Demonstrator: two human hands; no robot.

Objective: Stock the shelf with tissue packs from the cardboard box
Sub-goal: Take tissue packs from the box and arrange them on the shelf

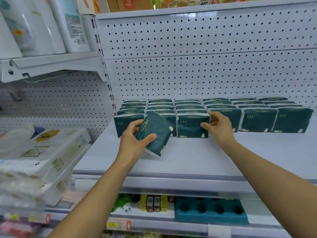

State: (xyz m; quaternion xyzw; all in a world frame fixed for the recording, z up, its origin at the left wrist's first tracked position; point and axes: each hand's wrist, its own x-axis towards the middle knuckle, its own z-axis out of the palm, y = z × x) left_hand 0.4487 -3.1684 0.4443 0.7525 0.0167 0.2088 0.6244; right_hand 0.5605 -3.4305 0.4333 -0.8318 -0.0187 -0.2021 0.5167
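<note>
White shelf [188, 157]; left hand [132, 140] grips tilted tissue pack [155, 133]; right hand [218, 127] fingers pinch front pack [190, 127].

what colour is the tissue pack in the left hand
Dark green with pale lettering, seen clearly in the head view: tissue pack, left hand.

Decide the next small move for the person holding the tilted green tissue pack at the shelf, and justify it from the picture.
Probably stand the tilted pack upright in front of the second column from the left. The left hand grips it at an angle, off the shelf, while the right hand holds the neighbouring front pack, which sits further forward.
</note>
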